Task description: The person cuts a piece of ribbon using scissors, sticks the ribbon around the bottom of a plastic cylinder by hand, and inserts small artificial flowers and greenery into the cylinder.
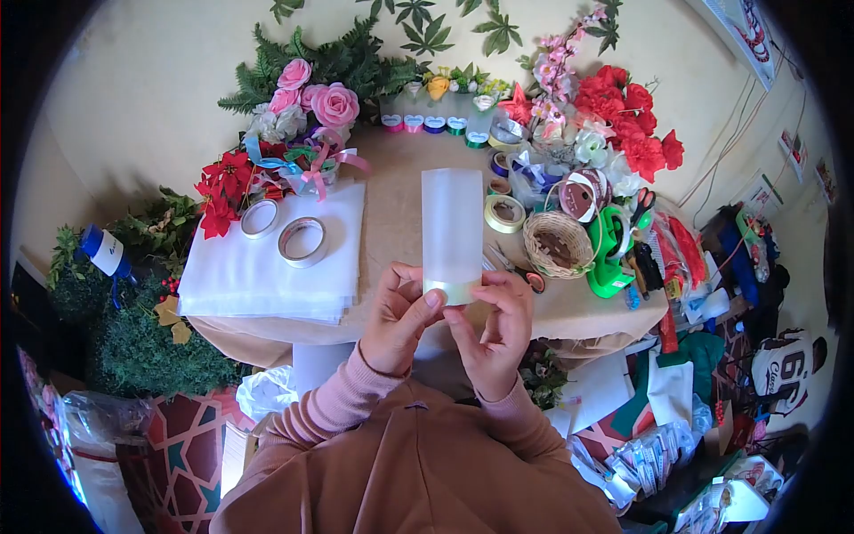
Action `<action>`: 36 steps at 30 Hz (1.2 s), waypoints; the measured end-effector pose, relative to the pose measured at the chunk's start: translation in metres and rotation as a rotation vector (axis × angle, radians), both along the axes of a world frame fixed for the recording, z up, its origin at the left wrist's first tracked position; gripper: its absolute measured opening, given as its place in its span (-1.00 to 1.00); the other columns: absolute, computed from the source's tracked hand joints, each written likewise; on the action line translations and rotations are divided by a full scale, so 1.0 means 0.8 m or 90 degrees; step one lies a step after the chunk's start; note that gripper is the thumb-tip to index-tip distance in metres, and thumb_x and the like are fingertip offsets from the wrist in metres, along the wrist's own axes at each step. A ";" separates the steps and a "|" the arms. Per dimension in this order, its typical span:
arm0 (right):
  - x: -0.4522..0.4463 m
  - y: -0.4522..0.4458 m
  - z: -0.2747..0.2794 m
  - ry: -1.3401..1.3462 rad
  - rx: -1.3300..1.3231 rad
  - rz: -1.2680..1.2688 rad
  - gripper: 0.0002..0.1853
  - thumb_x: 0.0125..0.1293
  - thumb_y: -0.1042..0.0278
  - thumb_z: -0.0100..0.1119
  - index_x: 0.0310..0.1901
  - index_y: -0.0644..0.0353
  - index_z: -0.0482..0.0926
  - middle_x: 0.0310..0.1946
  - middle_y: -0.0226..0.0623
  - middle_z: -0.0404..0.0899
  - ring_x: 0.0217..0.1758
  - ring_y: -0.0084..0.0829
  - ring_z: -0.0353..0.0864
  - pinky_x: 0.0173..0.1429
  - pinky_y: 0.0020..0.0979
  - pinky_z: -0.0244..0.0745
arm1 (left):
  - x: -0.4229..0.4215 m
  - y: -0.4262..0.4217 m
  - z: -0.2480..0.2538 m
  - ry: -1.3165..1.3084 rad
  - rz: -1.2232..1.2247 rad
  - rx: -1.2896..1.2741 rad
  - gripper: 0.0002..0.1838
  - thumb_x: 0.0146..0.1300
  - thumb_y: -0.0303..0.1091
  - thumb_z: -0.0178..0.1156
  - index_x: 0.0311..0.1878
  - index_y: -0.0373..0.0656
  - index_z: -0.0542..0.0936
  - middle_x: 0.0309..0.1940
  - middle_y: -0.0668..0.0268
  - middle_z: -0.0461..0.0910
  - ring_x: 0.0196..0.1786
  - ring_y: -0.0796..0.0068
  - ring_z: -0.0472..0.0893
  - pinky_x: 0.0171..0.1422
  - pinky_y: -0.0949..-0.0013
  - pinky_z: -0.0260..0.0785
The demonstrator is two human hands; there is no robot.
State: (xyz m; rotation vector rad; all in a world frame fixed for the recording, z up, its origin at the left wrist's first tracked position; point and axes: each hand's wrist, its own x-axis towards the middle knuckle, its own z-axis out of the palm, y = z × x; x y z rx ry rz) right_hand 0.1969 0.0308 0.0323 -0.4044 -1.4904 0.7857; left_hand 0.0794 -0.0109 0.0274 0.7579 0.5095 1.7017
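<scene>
Upright between my hands stands a tall translucent white sleeve (452, 222), with a pale yellow-cream ribbon band (461, 292) round its lower end. My left hand (396, 320) pinches the lower left edge, its thumb pressed on the band. At the lower right, my right hand (494, 331) grips the same sleeve between thumb and fingers. Just beyond the right hand lie orange-handled scissors (534, 281), and a cream ribbon roll (504, 214) is behind them. Whatever is inside the sleeve cannot be made out.
White sheets (213, 280) carry two tape rolls (302, 241) on the left. A wicker basket (559, 245) and a green tape dispenser (612, 258) stand on the right. Finished sleeves with coloured bands (434, 120) line the back, between pink roses (335, 105) and red flowers (614, 107).
</scene>
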 end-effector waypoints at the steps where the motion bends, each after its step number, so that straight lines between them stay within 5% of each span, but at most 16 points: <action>1: 0.001 0.001 0.002 -0.067 0.064 -0.060 -0.69 0.00 0.59 0.32 -0.18 0.21 0.51 -0.06 -0.18 0.30 -0.11 -0.40 0.46 -0.10 -0.49 0.44 | 0.001 0.000 0.002 -0.005 0.017 0.001 -0.74 0.25 -0.49 0.11 -0.06 -0.17 0.27 -0.08 0.19 0.48 0.01 0.42 0.50 0.11 0.26 0.41; 11: 0.000 0.005 -0.006 -0.106 0.094 -0.127 -0.66 -0.02 0.64 0.27 -0.16 0.17 0.53 -0.13 -0.16 0.38 -0.10 -0.28 0.46 -0.08 -0.39 0.44 | 0.014 -0.002 -0.005 0.260 0.283 0.172 -0.63 0.15 -0.61 0.16 -0.02 -0.27 0.26 0.18 0.02 0.21 0.17 0.28 0.40 0.21 0.28 0.37; 22: 0.003 0.003 -0.002 -0.157 0.196 -0.146 -0.66 0.07 0.65 0.22 -0.09 0.16 0.52 -0.07 -0.14 0.31 -0.12 -0.33 0.47 -0.15 -0.45 0.50 | 0.011 -0.004 -0.001 0.453 0.498 0.216 -0.73 0.06 -0.70 0.18 -0.14 -0.27 0.52 -0.03 0.08 0.35 0.03 0.32 0.44 0.09 0.38 0.40; 36: 0.001 -0.003 -0.007 -0.133 0.203 -0.137 -0.67 0.08 0.60 0.24 -0.09 0.06 0.58 -0.10 -0.17 0.28 -0.07 -0.31 0.43 -0.09 -0.42 0.49 | 0.013 -0.008 0.005 0.543 0.565 0.252 -0.71 -0.01 -0.70 0.25 -0.19 -0.21 0.56 -0.09 0.06 0.37 0.01 0.22 0.44 0.00 0.32 0.49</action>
